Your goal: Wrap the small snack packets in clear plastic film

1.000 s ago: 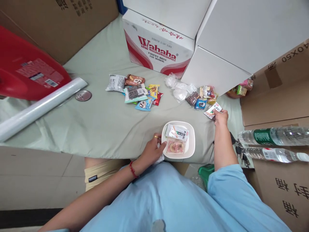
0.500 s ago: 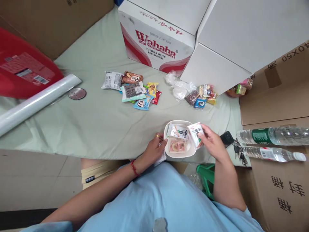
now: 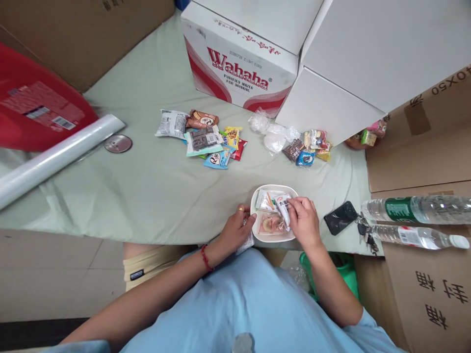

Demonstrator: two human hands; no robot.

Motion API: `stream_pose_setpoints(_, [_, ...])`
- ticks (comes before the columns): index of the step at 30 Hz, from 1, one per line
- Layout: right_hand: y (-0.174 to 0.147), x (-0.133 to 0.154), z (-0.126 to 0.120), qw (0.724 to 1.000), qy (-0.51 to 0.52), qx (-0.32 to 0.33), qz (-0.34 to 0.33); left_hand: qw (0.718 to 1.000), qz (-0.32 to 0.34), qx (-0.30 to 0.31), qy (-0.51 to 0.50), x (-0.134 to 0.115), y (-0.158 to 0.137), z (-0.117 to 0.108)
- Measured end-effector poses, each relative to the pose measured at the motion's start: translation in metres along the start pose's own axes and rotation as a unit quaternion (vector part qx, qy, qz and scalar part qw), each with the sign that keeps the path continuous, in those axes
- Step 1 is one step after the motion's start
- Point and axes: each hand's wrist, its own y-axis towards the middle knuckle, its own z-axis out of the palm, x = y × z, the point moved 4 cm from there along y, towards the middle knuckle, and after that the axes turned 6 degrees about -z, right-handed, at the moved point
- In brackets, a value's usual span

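At the table's front edge stands a small white plastic bowl (image 3: 276, 238). My left hand (image 3: 235, 229) grips its left rim, fingers curled, with some crumpled clear plastic (image 3: 247, 243) under the palm. My right hand (image 3: 305, 220) pinches a white snack packet (image 3: 283, 208) over the right half of the bowl, its lower end down inside. A second white packet (image 3: 265, 200) lies at the back of the bowl. In front of that one is a clear packet with a pink and pale filling (image 3: 271, 223). My right fingertips partly cover the held packet.
Snack packets (image 3: 204, 139) lie in a heap at mid-table, more (image 3: 305, 158) beside crumpled plastic (image 3: 274, 139). A Wahaha carton (image 3: 239, 68) stands behind. A phone (image 3: 340, 217), keys (image 3: 365, 233) and water bottles (image 3: 423, 209) are at right; a plastic film roll (image 3: 62, 157) is at left.
My right hand has moved left with the white packet, from the bowl's right rim to over its inside, and turned it. The phone shows more fully. My left hand stays on the rim.
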Motion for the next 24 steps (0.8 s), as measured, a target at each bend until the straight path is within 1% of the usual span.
stream_pose_setpoints(2, [0.020,-0.023,-0.014,0.999,0.040,0.009,0.007,1.000,0.000,0.001,-0.009,0.002,-0.001,0.000])
stream_pose_setpoints(3, [0.034,-0.039,-0.022,0.999,0.041,-0.007,0.020,1.000,0.000,0.003,-0.016,0.003,-0.002,0.001])
stream_pose_setpoints(5, [0.070,-0.071,-0.041,0.995,-0.027,-0.086,0.040,1.000,0.000,0.008,-0.029,0.006,-0.003,0.002])
stream_pose_setpoints(6, [0.090,-0.085,-0.045,0.992,-0.056,-0.107,0.037,0.999,0.001,0.009,-0.033,0.007,-0.004,0.002])
stream_pose_setpoints(7, [0.112,-0.098,-0.044,0.992,-0.072,-0.097,0.030,0.999,0.001,0.009,-0.034,0.008,-0.004,0.002])
stream_pose_setpoints(9, [0.151,-0.118,-0.034,0.994,-0.080,-0.059,0.032,1.000,0.003,0.006,-0.027,0.009,-0.004,0.001])
stream_pose_setpoints(11, [0.178,-0.127,-0.020,0.996,-0.078,-0.008,0.043,1.000,0.009,0.003,-0.012,0.010,-0.004,0.000])
stream_pose_setpoints(12, [0.186,-0.130,-0.014,0.995,-0.080,0.013,0.058,1.000,0.012,0.002,-0.005,0.010,-0.003,-0.001])
stream_pose_setpoints(14, [0.190,-0.132,-0.004,0.990,-0.088,0.045,0.103,1.000,0.020,0.005,0.004,0.009,-0.003,-0.003])
stream_pose_setpoints(16, [0.181,-0.134,0.000,0.984,-0.087,0.062,0.146,1.000,0.025,0.011,0.009,0.009,-0.003,-0.004])
stream_pose_setpoints(18, [0.165,-0.135,0.000,0.982,-0.064,0.061,0.167,0.999,0.029,0.015,0.012,0.010,-0.003,-0.004])
stream_pose_setpoints(19, [0.155,-0.134,-0.002,0.983,-0.041,0.048,0.171,0.999,0.030,0.015,0.015,0.010,-0.002,-0.004])
stream_pose_setpoints(20, [0.144,-0.133,-0.005,0.984,-0.004,0.028,0.175,0.999,0.030,0.014,0.018,0.010,-0.002,-0.004])
stream_pose_setpoints(22, [0.119,-0.125,-0.013,0.977,0.118,-0.016,0.178,0.999,0.028,0.010,0.023,0.010,-0.001,-0.003])
stream_pose_setpoints(24, [0.091,-0.105,-0.021,0.949,0.265,-0.032,0.165,0.999,0.027,0.003,0.021,0.010,-0.001,-0.002])
